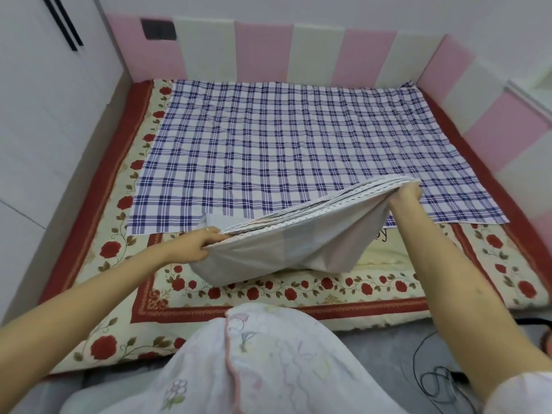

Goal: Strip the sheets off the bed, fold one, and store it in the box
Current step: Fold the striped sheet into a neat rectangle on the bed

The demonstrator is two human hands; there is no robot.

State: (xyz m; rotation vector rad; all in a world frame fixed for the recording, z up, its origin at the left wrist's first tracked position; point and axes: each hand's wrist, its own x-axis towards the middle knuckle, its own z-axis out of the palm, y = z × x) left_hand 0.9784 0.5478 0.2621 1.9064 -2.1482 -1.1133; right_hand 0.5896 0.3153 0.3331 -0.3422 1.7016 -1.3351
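A folded pale sheet, grey and pink with dotted edges, hangs slack just above the bed's front part. My left hand grips its left end, and my right hand grips its right end, held higher and farther back. A blue-and-white plaid sheet lies spread flat over the far part of the bed. Under both lies a cream cover with red roses and a red border. No box is in view.
Pink and white padded panels wall the bed at the back and right. A white wardrobe stands at the left. A black cable lies on the grey floor at the lower right. My pale patterned clothing fills the bottom centre.
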